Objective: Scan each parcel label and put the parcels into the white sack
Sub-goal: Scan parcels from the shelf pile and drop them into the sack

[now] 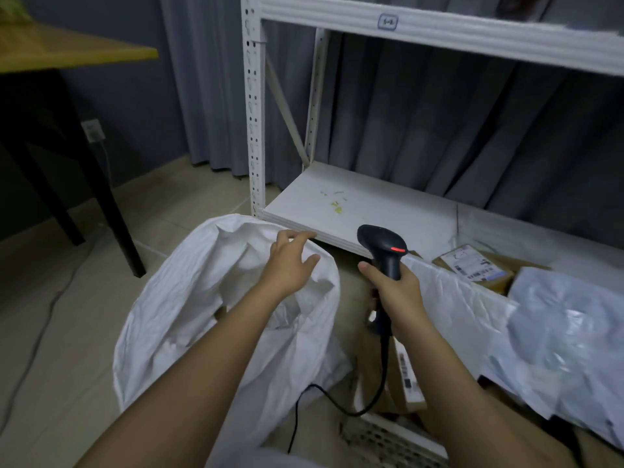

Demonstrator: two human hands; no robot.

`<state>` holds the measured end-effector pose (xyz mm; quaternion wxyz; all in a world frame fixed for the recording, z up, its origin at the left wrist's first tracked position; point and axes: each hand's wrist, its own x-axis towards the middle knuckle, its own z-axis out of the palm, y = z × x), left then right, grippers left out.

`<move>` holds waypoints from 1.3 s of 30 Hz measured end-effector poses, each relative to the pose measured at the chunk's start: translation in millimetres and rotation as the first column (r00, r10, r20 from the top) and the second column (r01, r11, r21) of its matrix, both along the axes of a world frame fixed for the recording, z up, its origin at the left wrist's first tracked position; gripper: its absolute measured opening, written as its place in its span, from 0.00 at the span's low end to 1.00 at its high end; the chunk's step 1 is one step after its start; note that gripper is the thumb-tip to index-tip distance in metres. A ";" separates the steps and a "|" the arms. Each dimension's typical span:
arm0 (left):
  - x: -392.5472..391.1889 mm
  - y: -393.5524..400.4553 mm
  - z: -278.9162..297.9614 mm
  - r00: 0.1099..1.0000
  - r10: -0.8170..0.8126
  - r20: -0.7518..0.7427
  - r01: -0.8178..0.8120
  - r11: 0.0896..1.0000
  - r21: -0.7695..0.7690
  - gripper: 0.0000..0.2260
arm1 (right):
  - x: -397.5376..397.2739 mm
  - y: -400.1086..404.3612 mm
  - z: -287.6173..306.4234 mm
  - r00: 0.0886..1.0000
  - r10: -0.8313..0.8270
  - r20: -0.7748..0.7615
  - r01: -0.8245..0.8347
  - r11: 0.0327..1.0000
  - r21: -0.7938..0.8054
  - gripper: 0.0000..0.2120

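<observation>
Two bare forearms reach from the near edge into the scene. Left hand (290,261): fingers spread and relaxed, the grip apart and holding nothing, poised over the far rim of the white sack (189,298); whether the fingertips touch the fabric cannot be told. White sack: stands open-mouthed on the tiled floor (67,315) at near left, its crumpled rim folded outward; its contents cannot be made out. Right hand (395,292): grip clamped round the handle of a dark barcode scanner (383,251), held upright, with a red light showing on its head, which points to the right. A black cable (341,405) runs from the base of the handle down and to the left across the floor.

Parcels: a brown cardboard parcel (476,268) bearing a white printed label lies at the right, beyond a sheet of white woven fabric (456,298); a second brown parcel (405,376) with a label strip lies below the right hand, near the camera; crumpled pale plastic mailers (567,336) lie at the far right.

Background: a white metal shelving unit (354,204) stands at the far side, its lowest shelf carrying only small yellowish scraps, with grey curtains (439,113) behind it. A yellow-topped worktop (67,52) on black legs stands at the far left, with a wall socket (92,129) beneath it.
</observation>
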<state>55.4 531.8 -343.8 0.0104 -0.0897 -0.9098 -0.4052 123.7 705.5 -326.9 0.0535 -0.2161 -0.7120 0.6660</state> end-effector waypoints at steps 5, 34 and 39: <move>59.6 43.2 13.4 0.993 -0.086 0.083 0.081 0.995 0.062 0.19 | 66.8 37.9 14.7 0.999 -0.005 -0.032 0.007 0.999 0.046 0.11; 90.4 168.5 -103.8 0.777 -0.015 0.629 -0.229 0.925 0.304 0.35 | 120.9 149.0 -81.9 0.989 -0.098 0.115 0.108 0.991 -0.084 0.08; 90.4 142.6 -88.0 0.815 0.053 0.577 -0.337 0.853 0.399 0.29 | 130.0 141.1 -76.2 0.990 -0.103 0.096 0.114 0.987 -0.117 0.10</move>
